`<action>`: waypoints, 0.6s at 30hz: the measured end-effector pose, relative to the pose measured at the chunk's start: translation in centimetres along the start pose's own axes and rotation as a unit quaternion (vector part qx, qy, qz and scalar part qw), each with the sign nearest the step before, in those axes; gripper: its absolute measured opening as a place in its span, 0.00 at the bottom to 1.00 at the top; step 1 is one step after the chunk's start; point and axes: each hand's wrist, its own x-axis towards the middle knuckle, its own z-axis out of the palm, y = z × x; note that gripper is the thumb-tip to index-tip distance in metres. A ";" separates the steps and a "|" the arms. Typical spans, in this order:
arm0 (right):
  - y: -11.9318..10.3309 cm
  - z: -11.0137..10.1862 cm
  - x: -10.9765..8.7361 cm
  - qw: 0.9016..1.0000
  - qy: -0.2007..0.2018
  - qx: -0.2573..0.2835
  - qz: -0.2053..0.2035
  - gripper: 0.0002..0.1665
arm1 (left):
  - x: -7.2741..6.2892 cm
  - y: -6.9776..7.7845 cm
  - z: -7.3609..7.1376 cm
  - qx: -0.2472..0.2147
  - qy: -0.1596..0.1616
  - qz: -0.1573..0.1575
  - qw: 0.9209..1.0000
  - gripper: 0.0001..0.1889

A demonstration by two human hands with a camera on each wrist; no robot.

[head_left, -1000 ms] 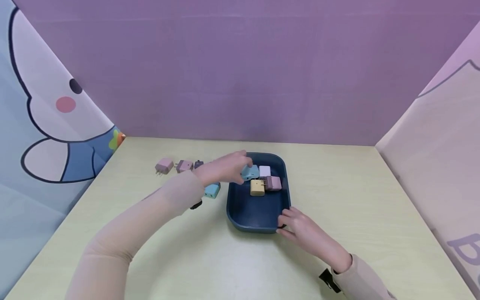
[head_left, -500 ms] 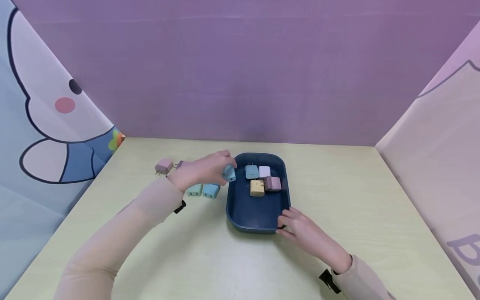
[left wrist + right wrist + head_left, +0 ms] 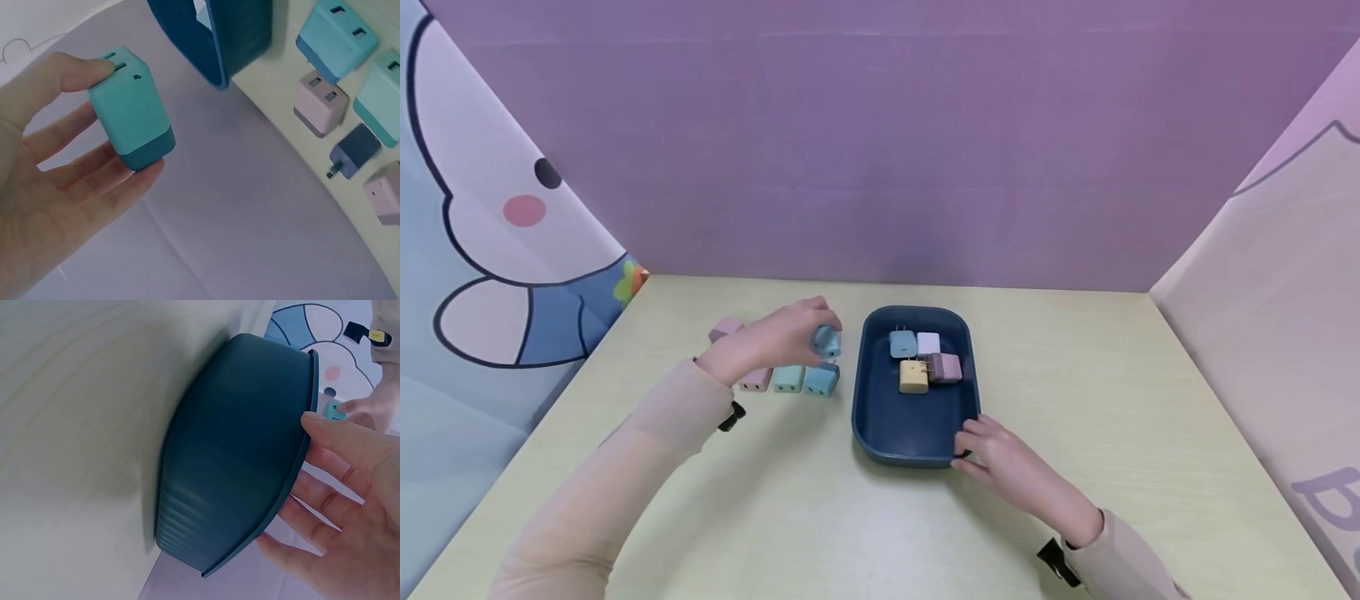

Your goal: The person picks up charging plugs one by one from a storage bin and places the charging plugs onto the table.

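Observation:
My left hand (image 3: 790, 333) pinches a teal two-tone USB wall charger (image 3: 132, 109) between thumb and fingers, raised left of the navy tray (image 3: 917, 425). Under and beside that hand lie more chargers: a blue one (image 3: 821, 382), a mint green one (image 3: 788, 378) and a pink one (image 3: 756, 380). My right hand (image 3: 1011, 467) grips the tray's near right corner, thumb and fingers at the rim. Inside the tray are a blue charger (image 3: 903, 344), a white one (image 3: 928, 343), a yellow one (image 3: 913, 377) and a pink-and-mauve one (image 3: 950, 368).
Another pink charger (image 3: 726, 328) sits at the far left of the group, partly behind the left hand. A dark navy charger (image 3: 359, 150) shows in the left wrist view. A purple backdrop (image 3: 880, 167) rises behind the pale table (image 3: 1075, 375).
My left hand has moved left from over the tray, carrying the teal charger out over the other chargers. The right hand and the tray have stayed in place.

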 end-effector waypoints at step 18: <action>0.0 0.0 -0.1 1.000 -0.003 0.001 0.004 0.06 | -2.3 -4.0 -0.1 -0.025 0.033 -0.035 0.999 0.21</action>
